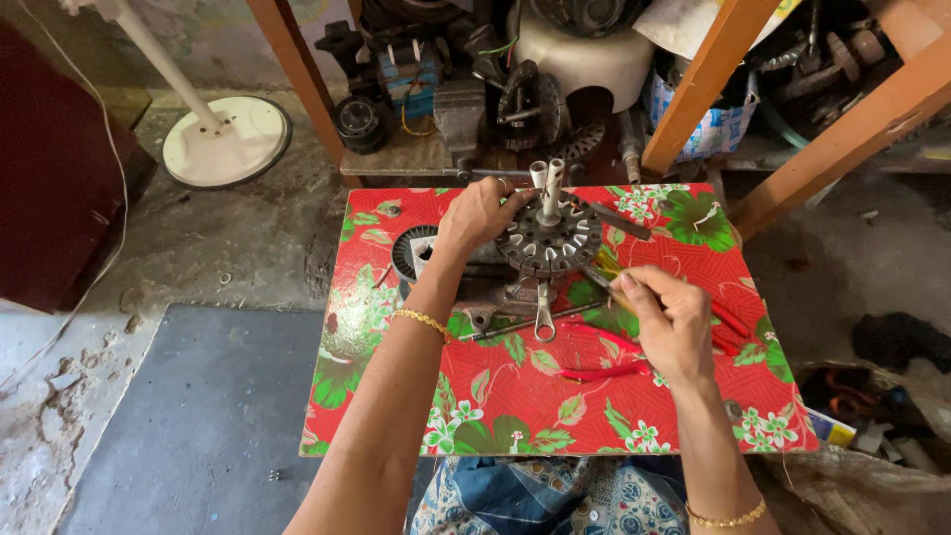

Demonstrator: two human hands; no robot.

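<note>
Now | left hand (477, 215) fingers grip round grey slotted metal stator (548, 238) | right hand (671, 322) pinches thin tool (602, 282) at its rim | tool may slip, gouging slots

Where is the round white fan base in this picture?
In the head view, the round white fan base lies on the concrete floor at upper left, left of the red flowered board and beside an orange wooden leg.
</note>
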